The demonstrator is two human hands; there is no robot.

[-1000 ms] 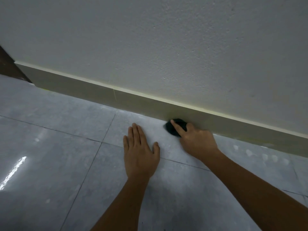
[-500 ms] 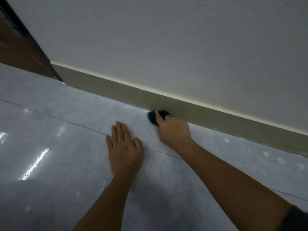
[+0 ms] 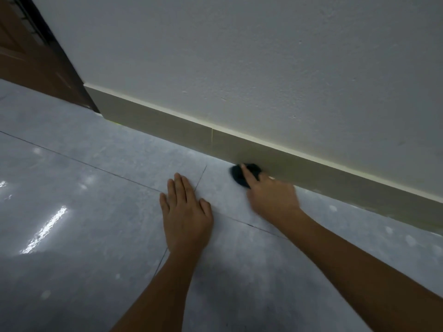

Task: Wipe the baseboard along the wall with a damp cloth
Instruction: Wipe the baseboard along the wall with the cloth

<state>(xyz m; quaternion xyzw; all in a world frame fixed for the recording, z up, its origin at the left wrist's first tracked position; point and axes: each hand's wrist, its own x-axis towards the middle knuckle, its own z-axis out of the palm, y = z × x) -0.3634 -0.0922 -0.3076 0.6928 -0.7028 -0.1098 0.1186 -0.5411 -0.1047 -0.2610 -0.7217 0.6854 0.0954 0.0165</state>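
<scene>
The right hand (image 3: 271, 200) is pressing a dark cloth (image 3: 244, 174) against the foot of the baseboard (image 3: 167, 127), fingers curled over it, forefinger stretched along the top. The left hand (image 3: 187, 212) is lying flat on the floor (image 3: 96, 212), fingers spread and holding nothing, bracing. The wiping looks to be in mid-run: board is stretching away on both sides, left to the door frame (image 3: 60, 58). No clear wet or clean line is showing, so I cannot tell which part is done. The right hand is blurring, and most of the cloth is hiding under it.

Both forearms and hands (image 3: 187, 216) are bare, without sleeves or jewellery.
</scene>
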